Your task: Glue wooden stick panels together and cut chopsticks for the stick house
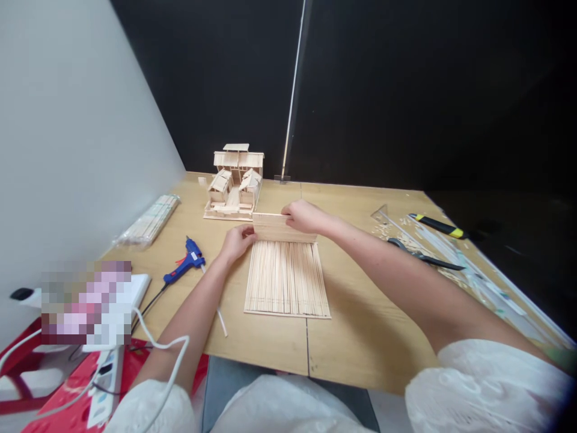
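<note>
A flat base of pale wooden sticks lies on the table in front of me. Along its far edge stands an upright panel of sticks. My right hand grips the top of this panel near its middle, fingers closed over the edge. At the panel's left end my left hand pinches the lower corner, its fingertips partly hidden. Just beyond the panel sits a small stick-built model house. A blue glue gun rests left of my left hand, a glue stick poking from its back.
Bagged sticks lie at the left wall. A power strip and white cable are by my left arm. On the right are scissors, a yellow-black utility knife, a set square and wood scraps. A black partition stands behind.
</note>
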`<state>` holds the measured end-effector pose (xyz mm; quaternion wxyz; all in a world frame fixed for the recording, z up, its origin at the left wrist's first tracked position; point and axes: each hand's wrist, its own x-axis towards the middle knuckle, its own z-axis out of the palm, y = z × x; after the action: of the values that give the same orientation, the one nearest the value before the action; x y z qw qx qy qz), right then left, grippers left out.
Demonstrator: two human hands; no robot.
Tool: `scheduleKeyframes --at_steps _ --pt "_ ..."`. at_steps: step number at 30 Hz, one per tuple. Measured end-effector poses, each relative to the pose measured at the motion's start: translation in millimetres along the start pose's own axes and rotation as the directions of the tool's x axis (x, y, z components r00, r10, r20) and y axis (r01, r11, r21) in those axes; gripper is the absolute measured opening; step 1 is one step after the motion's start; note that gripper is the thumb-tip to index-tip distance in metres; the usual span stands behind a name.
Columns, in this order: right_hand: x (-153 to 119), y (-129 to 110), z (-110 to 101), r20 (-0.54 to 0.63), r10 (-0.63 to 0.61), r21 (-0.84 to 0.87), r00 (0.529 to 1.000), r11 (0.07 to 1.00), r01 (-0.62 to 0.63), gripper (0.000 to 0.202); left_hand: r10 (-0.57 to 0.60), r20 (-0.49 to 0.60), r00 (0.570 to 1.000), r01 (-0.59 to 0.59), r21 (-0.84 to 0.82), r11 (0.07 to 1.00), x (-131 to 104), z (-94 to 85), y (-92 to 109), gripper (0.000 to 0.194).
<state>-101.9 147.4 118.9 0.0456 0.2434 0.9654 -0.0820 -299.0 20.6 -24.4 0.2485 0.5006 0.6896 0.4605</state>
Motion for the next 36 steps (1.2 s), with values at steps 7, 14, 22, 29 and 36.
scheduleKeyframes --at_steps 7,14,22,29,36 --pt "-0.8 6.6 3.8 -0.008 0.007 -0.01 1.0 1.0 -0.007 0.022 0.008 -0.018 1.0 -0.008 0.037 0.999 -1.7 9.0 5.0 0.026" --pt "-2.0 8.7 9.1 -0.058 0.01 0.008 0.998 1.0 -0.01 0.02 0.003 -0.064 0.998 -0.001 0.04 0.999 -4.2 12.8 7.2 0.022" --pt "0.0 17.1 12.3 -0.105 0.016 0.076 0.994 0.997 -0.008 0.015 -0.004 -0.086 0.996 0.002 -0.024 1.0 -4.3 17.7 8.1 0.02" --pt "-1.8 16.1 14.3 -0.125 0.027 0.094 0.992 0.995 -0.015 0.015 -0.012 -0.019 1.0 0.01 -0.079 0.997 -0.6 13.9 7.5 0.023" --pt "-1.0 19.5 16.1 -0.135 -0.001 0.112 0.991 0.994 0.016 0.015 -0.033 -0.037 0.999 0.02 -0.312 0.95 3.8 3.8 8.9 0.039"
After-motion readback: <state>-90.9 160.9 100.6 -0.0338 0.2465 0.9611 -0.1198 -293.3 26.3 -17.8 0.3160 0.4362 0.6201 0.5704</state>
